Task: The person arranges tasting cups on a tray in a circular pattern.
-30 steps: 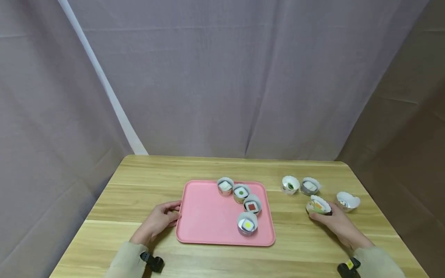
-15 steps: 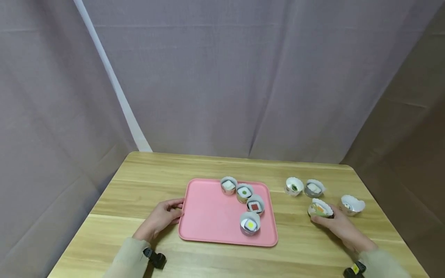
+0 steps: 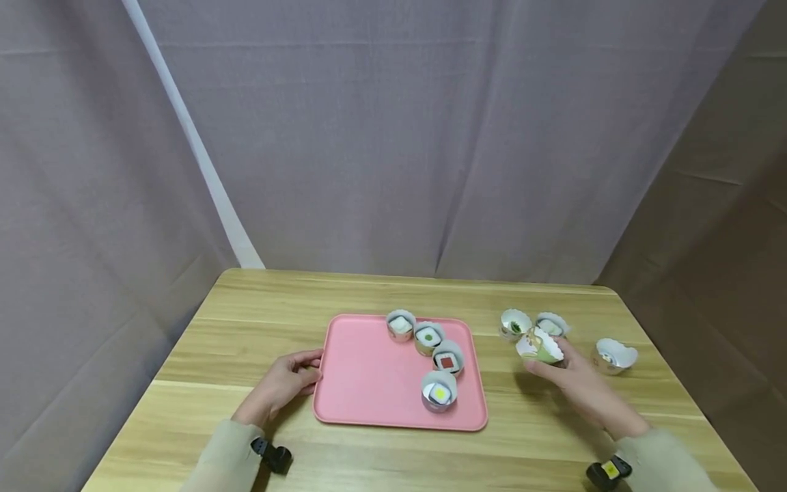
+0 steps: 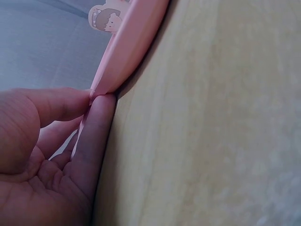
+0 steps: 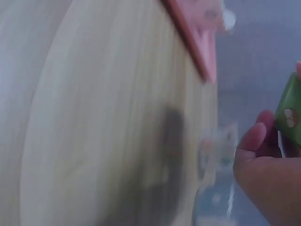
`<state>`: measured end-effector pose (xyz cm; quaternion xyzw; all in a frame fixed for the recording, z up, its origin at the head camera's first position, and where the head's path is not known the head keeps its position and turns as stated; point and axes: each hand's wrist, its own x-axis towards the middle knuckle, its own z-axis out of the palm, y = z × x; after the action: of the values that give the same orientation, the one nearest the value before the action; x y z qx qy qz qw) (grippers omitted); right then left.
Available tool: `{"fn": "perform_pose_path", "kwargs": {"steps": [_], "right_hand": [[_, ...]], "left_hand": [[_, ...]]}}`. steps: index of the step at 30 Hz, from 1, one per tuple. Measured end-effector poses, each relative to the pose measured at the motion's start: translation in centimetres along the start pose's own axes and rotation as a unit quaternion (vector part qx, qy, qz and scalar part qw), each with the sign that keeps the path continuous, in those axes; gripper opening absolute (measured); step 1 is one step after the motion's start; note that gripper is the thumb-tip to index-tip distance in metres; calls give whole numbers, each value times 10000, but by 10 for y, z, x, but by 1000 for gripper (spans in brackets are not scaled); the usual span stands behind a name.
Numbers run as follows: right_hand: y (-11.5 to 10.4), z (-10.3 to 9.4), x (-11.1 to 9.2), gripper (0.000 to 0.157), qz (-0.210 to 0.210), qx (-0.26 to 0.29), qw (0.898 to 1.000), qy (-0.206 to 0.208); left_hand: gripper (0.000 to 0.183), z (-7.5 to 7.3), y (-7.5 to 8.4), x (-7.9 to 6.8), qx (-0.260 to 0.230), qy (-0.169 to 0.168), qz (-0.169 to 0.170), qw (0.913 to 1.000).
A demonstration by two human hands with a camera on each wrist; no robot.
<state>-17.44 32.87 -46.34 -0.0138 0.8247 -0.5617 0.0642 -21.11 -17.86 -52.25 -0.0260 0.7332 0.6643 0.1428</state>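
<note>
My left hand (image 3: 279,387) pinches the left rim of a pink tray (image 3: 369,383); in the left wrist view the thumb and a finger meet at its edge. Along the tray's right side stand several paper baking cups with small sushi-like pieces inside, the nearest a grey cup (image 3: 438,403) with a yellow-centred piece. My right hand (image 3: 590,389) grips a green and white paper baking cup (image 3: 539,347), tilted and raised above the table. What this cup holds is hidden now. In the right wrist view the green cup (image 5: 290,110) is partly cut off at the edge.
Three other paper cups stand on the right of the wooden table (image 3: 258,328): a white cup (image 3: 514,321), a grey cup (image 3: 551,324) behind my right hand, and a white cup (image 3: 615,357) farther right. Grey curtains (image 3: 344,150) hang behind the table.
My right hand has lifted the green and white cup off the table and moved it leftward, tilting it. The left hand keeps its hold on the tray, which stays put.
</note>
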Motion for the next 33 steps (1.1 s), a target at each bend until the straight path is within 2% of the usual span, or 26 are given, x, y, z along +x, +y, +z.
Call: {"fn": "perform_pose_path", "kwargs": {"steps": [5,9,14,18,26,33], "right_hand": [[-18,30,1,65,-350,240,9991,-59],[-30,56,7,66,-429,449,9972,-420],[-42,86,12,63,-474,815,9901,-1043],[-48,105,14,58,-618,829,9875,-1189],[-54,128,15,56,-805,779,9871,-1146],[-55,140,18,54,-1190,493,9831,-1303]], "left_hand": [[46,0,-1,-1,-3,-32,-7,10000],[46,-2,-3,-3,60,31,-38,10000],[47,-4,-4,-3,129,101,-96,9998],[47,-4,-2,-2,149,88,-87,9998],[47,0,0,-3,54,-53,8,10000],[46,-2,1,-3,61,-96,45,9999]]}}
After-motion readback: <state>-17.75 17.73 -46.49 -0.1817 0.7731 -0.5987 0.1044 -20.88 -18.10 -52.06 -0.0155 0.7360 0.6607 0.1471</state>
